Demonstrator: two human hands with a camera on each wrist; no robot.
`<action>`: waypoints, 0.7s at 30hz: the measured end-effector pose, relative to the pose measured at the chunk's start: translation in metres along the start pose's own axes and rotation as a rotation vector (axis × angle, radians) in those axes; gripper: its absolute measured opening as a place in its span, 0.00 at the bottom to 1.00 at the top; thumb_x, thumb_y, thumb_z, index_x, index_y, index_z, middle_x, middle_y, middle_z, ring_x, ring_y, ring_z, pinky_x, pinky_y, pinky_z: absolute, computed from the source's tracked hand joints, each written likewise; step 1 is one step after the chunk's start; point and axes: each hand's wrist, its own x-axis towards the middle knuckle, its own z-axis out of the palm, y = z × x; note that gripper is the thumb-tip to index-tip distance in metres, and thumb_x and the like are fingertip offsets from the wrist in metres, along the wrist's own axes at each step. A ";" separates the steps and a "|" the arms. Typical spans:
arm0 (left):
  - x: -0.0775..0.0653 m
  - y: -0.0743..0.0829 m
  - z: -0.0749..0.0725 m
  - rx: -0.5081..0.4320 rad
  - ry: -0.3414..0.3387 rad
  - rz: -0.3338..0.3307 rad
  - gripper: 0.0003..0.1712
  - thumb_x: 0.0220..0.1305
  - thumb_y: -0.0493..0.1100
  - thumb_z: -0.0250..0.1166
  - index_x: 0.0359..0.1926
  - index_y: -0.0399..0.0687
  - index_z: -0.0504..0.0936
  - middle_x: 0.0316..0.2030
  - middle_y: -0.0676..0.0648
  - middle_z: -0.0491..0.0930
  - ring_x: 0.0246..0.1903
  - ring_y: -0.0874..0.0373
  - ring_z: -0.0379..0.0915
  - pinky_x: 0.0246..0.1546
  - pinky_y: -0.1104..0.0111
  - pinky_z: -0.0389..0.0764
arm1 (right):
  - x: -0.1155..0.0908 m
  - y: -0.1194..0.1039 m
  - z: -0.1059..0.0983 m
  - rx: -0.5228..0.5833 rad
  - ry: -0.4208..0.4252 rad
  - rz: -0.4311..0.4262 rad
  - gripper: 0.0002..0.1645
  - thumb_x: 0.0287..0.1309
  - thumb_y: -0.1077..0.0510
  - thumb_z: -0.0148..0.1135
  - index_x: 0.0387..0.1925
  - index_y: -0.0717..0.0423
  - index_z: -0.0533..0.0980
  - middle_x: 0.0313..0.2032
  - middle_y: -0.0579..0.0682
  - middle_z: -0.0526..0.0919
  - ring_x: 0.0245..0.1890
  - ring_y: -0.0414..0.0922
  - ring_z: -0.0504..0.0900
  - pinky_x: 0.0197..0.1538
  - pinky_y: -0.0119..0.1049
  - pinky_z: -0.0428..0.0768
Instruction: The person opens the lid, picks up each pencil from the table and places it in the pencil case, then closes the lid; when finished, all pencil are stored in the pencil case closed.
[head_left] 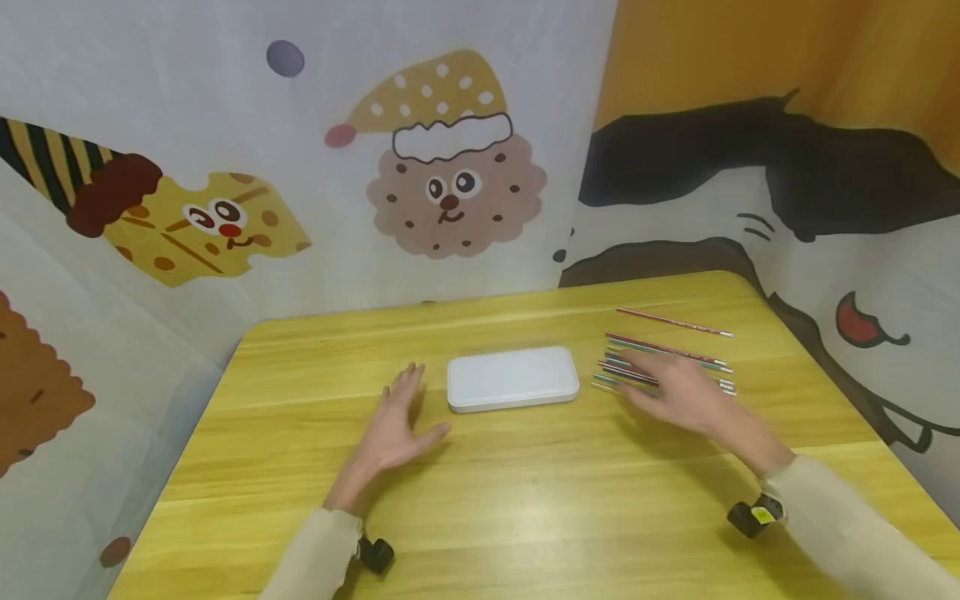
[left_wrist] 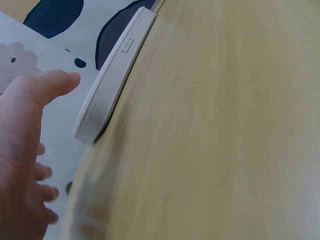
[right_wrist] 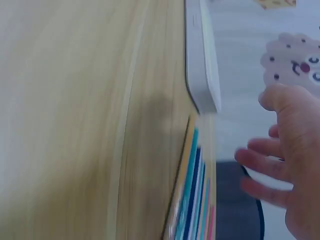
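Note:
A flat white case (head_left: 513, 379) with rounded corners lies closed near the middle of the table; a small latch shows on its side in the left wrist view. My left hand (head_left: 392, 429) is just left of the case, fingers spread, holding nothing. My right hand (head_left: 681, 392) hovers over several pencils (head_left: 621, 340) to the right of the case, covering part of them. The right wrist view shows its fingers slightly bent and apart from the pencils (right_wrist: 191, 185), with nothing between them.
One red pencil (head_left: 675, 322) lies apart behind the others. The wooden table (head_left: 517, 517) has its back edge against a cloth (head_left: 322, 275) printed with cartoon figures. Each wrist wears a small black camera.

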 end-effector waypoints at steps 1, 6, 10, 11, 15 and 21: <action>0.005 0.001 0.002 -0.033 0.004 0.004 0.60 0.57 0.59 0.72 0.78 0.38 0.50 0.75 0.32 0.49 0.72 0.33 0.46 0.70 0.38 0.48 | 0.003 -0.003 0.004 0.033 0.022 -0.027 0.30 0.46 0.60 0.75 0.52 0.68 0.80 0.42 0.62 0.86 0.36 0.55 0.87 0.37 0.52 0.86; 0.022 0.001 0.016 -0.152 0.008 -0.020 0.59 0.53 0.53 0.77 0.77 0.39 0.54 0.75 0.37 0.53 0.72 0.39 0.51 0.70 0.46 0.55 | 0.019 -0.016 0.029 0.169 0.064 -0.104 0.23 0.44 0.67 0.75 0.47 0.66 0.82 0.40 0.58 0.87 0.35 0.51 0.86 0.35 0.45 0.87; 0.029 0.000 0.025 -0.187 -0.004 -0.034 0.59 0.52 0.51 0.78 0.76 0.39 0.55 0.74 0.38 0.56 0.72 0.40 0.52 0.72 0.47 0.50 | 0.031 -0.025 0.047 0.201 0.058 -0.134 0.24 0.46 0.66 0.76 0.48 0.67 0.81 0.45 0.60 0.85 0.45 0.55 0.84 0.47 0.49 0.85; 0.030 -0.001 0.027 -0.186 0.000 -0.029 0.58 0.51 0.50 0.78 0.76 0.38 0.56 0.74 0.38 0.58 0.72 0.41 0.52 0.72 0.47 0.48 | 0.034 -0.027 0.051 0.195 0.050 -0.140 0.25 0.46 0.66 0.76 0.49 0.67 0.81 0.48 0.61 0.84 0.47 0.56 0.82 0.50 0.50 0.83; 0.035 0.000 0.032 -0.176 0.034 0.017 0.57 0.50 0.49 0.80 0.74 0.36 0.59 0.70 0.37 0.64 0.70 0.41 0.57 0.73 0.46 0.43 | 0.043 -0.035 0.065 0.157 -0.007 -0.139 0.30 0.46 0.61 0.77 0.53 0.64 0.79 0.55 0.61 0.79 0.55 0.59 0.76 0.60 0.58 0.75; 0.042 0.002 0.040 -0.240 0.048 0.069 0.56 0.49 0.44 0.81 0.73 0.33 0.60 0.70 0.35 0.64 0.69 0.43 0.59 0.69 0.57 0.60 | 0.051 -0.045 0.080 0.117 -0.090 -0.108 0.35 0.45 0.55 0.80 0.57 0.58 0.78 0.60 0.60 0.75 0.60 0.58 0.71 0.61 0.63 0.69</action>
